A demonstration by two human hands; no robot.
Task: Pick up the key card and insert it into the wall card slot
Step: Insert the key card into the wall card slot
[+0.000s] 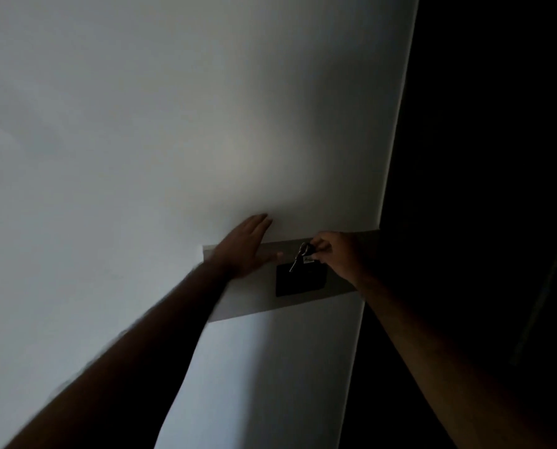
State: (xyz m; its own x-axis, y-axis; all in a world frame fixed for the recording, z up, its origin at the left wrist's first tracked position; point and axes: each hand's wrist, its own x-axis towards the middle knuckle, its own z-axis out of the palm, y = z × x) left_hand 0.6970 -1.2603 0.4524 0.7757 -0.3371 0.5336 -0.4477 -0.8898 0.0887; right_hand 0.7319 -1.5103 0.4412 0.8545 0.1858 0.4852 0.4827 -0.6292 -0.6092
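Both forearms run off the frame's bottom edge, toward 6 o'clock. The right hand (342,254) hides the top of the metal ring (303,251), and the tag (308,260) below it is too small to read. Everything from 1 to 5 o'clock is too dark to make out.

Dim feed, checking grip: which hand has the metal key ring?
The right hand, fingers pinched on the metal key ring; the left hand lies flat, holding nothing.

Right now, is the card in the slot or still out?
Cannot tell. The right hand pinches a small tag with a metal ring at the top of the black holder; it's too dark to see any card.
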